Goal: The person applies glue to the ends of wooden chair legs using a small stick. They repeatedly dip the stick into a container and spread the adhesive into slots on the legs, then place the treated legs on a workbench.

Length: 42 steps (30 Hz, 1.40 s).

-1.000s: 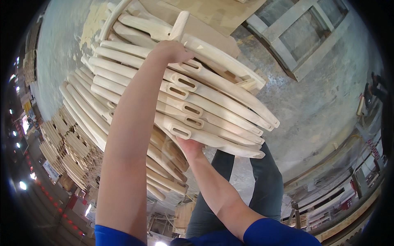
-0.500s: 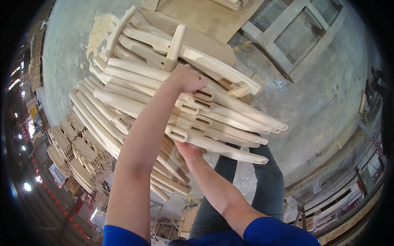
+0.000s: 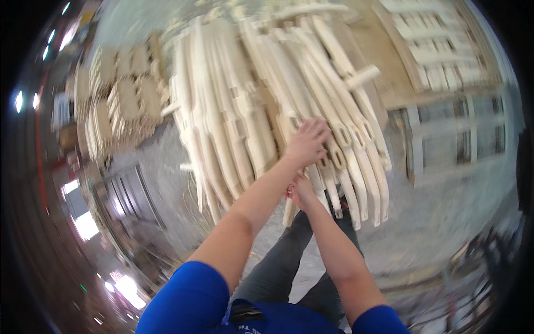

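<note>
Long, pale, curved wooden pieces [image 3: 289,72] lie side by side in a layered stack, many with an oblong slot near the middle. Over the stack's right group is my left hand [image 3: 308,142], its fingers spread on or just above the slotted parts. Just nearer to me, my right hand [image 3: 301,192] is at the near ends of the pieces, below the left hand. Its fingers are bent but partly hidden and blurred, so I cannot make out whether they grip a piece. A short wooden bar [image 3: 362,77] lies crosswise on the stack's right side.
More stacks of wooden pieces [image 3: 130,94] stand at the far left. To the right are a sheet of board with pale blocks [image 3: 439,50] and a grey slatted frame [image 3: 461,139] on the concrete floor [image 3: 428,217]. My legs are right below the stack's near ends.
The view has swung, so the stack now points away from me. My left hand has gone from closed to spread fingers, and both hands now sit closer together.
</note>
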Available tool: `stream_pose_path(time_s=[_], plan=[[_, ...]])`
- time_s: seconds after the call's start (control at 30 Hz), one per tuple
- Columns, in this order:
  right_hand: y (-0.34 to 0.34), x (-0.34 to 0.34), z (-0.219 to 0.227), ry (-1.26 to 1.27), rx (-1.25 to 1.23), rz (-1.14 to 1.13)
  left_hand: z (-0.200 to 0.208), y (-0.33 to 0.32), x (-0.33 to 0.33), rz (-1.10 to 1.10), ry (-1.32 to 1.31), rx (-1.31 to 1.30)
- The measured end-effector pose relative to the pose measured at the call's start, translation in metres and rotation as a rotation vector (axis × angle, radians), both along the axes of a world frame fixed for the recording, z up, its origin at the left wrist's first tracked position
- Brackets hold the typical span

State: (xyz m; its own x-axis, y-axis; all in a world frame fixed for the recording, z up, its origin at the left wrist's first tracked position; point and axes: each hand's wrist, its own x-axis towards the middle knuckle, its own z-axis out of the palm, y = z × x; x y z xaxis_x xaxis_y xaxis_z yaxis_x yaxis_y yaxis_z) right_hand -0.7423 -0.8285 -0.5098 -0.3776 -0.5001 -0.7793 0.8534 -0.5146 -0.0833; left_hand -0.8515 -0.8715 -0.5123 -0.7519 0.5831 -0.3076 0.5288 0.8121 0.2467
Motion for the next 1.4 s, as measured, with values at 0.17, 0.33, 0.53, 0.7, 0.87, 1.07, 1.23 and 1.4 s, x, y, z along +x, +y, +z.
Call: stream_pose_path(time_s=[0.17, 0.33, 0.53, 0.7, 0.87, 1.07, 1.23, 1.4], plan=[[0.101, 0.11, 0.043, 0.607, 0.864, 0.842, 0.041, 0.017, 0.016, 0.261, -0.076, 0.025], [0.197, 0.224, 0.085, 1.132, 0.819, 1.633, 0.08, 0.001, 0.096, 0.589, -0.008, 0.343], [0.19, 0.224, 0.15, 1.025, 0.347, 1.906, 0.097, -0.082, 0.314, 1.061, 0.068, 0.34], [0.172, 0.237, 0.166, 1.083, 0.346, 1.815, 0.147, -0.128, 0.492, 1.338, -0.654, 0.036], [0.118, 0.256, 0.16, 0.983, 0.813, 1.669, 0.169, -0.149, 0.606, 1.524, -1.216, 0.206], [-0.025, 0.296, 0.171, 1.048, 1.017, 2.292, 0.16, -0.268, 0.717, 2.119, -0.797, 0.781], [-0.225, 0.329, 0.161, 1.442, 0.917, 2.529, 0.182, -0.347, 0.814, 2.363, -0.32, 1.213], [-0.508, 0.404, 0.151, 2.016, 0.525, 2.209, 0.197, -0.335, 0.905, 2.551, 0.015, 1.095]])
